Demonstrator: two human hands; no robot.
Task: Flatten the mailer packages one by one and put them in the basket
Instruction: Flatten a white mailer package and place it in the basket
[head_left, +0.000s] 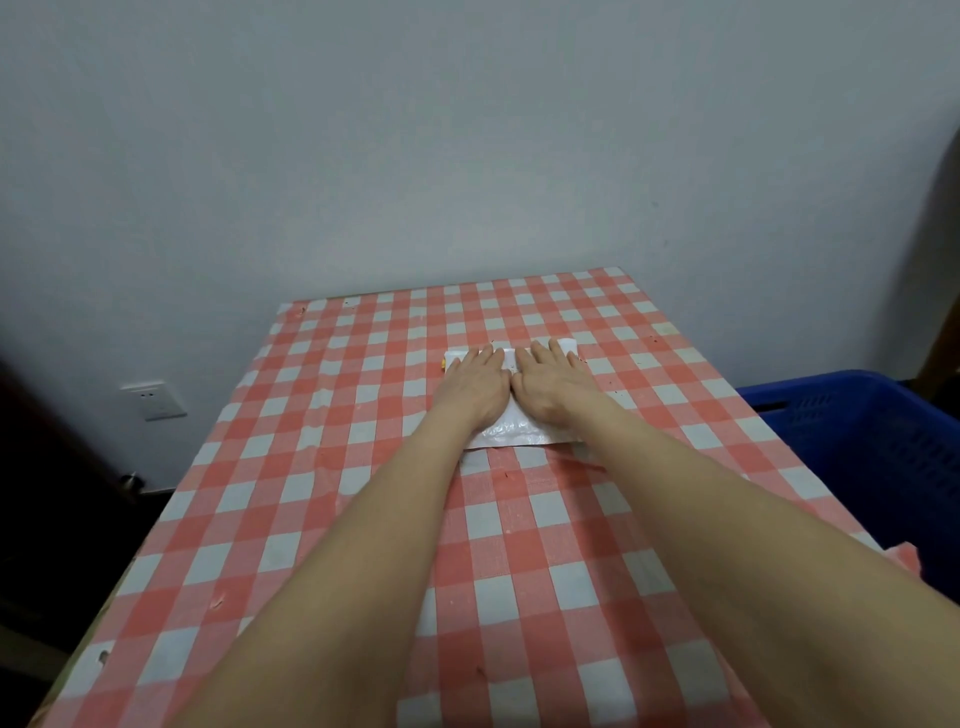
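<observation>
Forearms (363, 545) stretched over checked tablecloth (260, 467); left hand (475, 387) and right hand (551, 387) side by side, fingers straight and nearly together, pressing flat on white mailer package (519, 437) mid-table; blue basket (857, 431) at right of table

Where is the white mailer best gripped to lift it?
Probably its near edge, pinched from the person's side. The mailer lies flat under the left hand and right hand, so only an edge can be pinched; that edge shows bare between the wrists. The basket on the right favours the right hand.
</observation>
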